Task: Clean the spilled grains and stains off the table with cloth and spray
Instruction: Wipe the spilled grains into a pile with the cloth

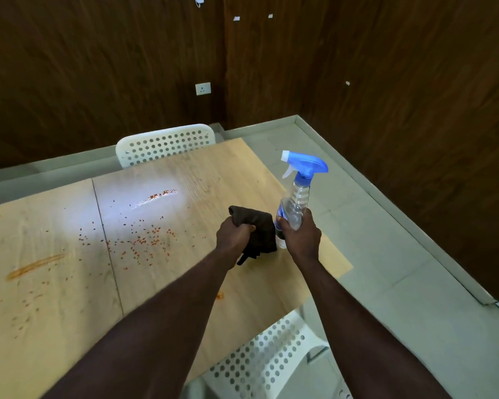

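My left hand (234, 236) grips a dark brown cloth (258, 228) bunched above the light wooden table (55, 312). My right hand (300, 236) holds a clear spray bottle (296, 204) upright by its body; its blue trigger head points left. Small red and dark grains (139, 240) lie scattered over the table's middle, left of my hands. An orange streak (33, 266) marks the left part, a reddish wet smear (159, 195) sits farther back, and a small orange spot (219, 295) lies near my left forearm.
A white perforated chair (164, 145) stands at the table's far side and another (260, 361) at the near right corner. Pale tiled floor (386, 254) runs to the right. Dark wood-panelled walls enclose the corner, with a socket (202, 88).
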